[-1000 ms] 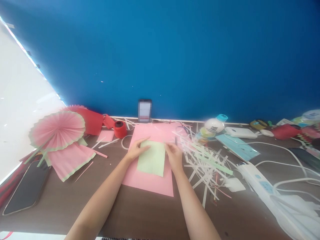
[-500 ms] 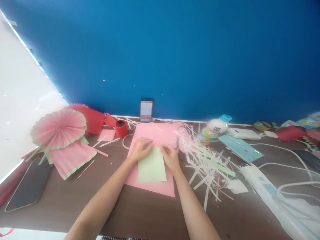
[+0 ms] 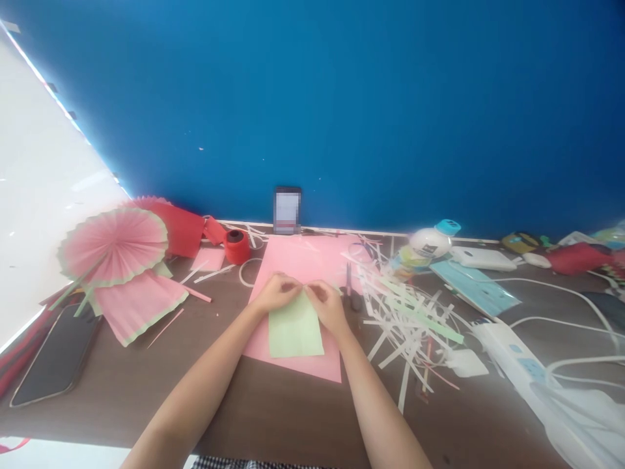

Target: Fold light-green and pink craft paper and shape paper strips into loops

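A light green sheet of paper [image 3: 295, 332] lies over a larger pink sheet [image 3: 312, 251] in the middle of the dark table. My left hand [image 3: 279, 292] pinches the green paper's far edge, fingers closed. From the other side my right hand [image 3: 324, 302] pinches the same edge, its fingertips almost meeting the left ones. The fingers cover the middle of that far edge. Just right of my right hand are scissors [image 3: 349, 290], partly on the pink sheet.
Heaped paper strips [image 3: 407, 326] lie to the right, by a white power strip [image 3: 517, 368] and a glue bottle [image 3: 432, 241]. At left are a pink paper fan [image 3: 114, 247], a phone [image 3: 56, 355] and a red tape roll [image 3: 237, 247]. Another phone [image 3: 287, 212] leans against the blue wall.
My hands have come closer together along the green paper's far edge, the right one moving left. The view has shifted slightly.
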